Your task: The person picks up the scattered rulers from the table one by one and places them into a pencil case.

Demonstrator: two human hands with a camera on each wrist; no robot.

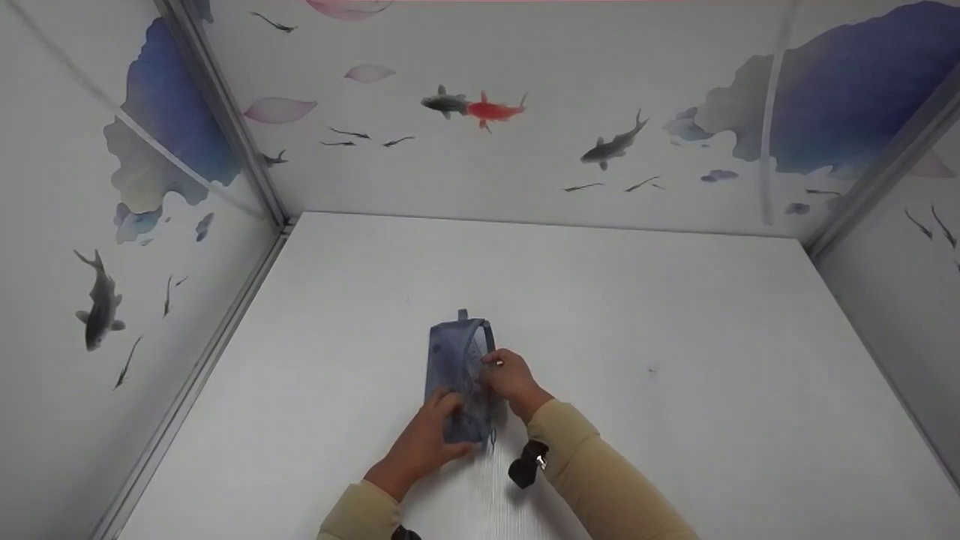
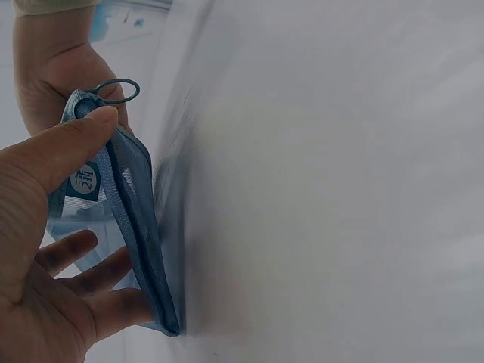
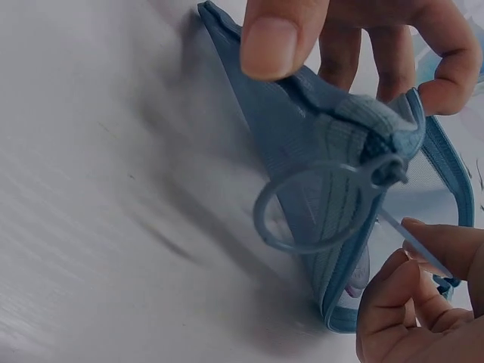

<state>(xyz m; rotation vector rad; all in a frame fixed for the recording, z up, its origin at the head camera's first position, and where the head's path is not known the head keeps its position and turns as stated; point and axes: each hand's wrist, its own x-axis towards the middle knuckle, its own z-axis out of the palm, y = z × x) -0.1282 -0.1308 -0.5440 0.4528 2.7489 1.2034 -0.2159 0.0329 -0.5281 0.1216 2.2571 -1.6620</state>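
A blue mesh zip pouch stands tilted on the white table, its zip side gaping toward the right. My left hand holds the near end, with the thumb at the ring end and the fingers spread along the side in the left wrist view. A pale ring pull dangles from that end. At the opening, my right hand pinches a thin pale stick with thumb and fingertips. Inside the pouch, a small rounded thing shows partly; the rest is hidden by the mesh.
The white tabletop is bounded by a back wall and side panels printed with fish and blue leaves. A small dark mark lies right of the pouch. A black wrist device hangs at the right sleeve.
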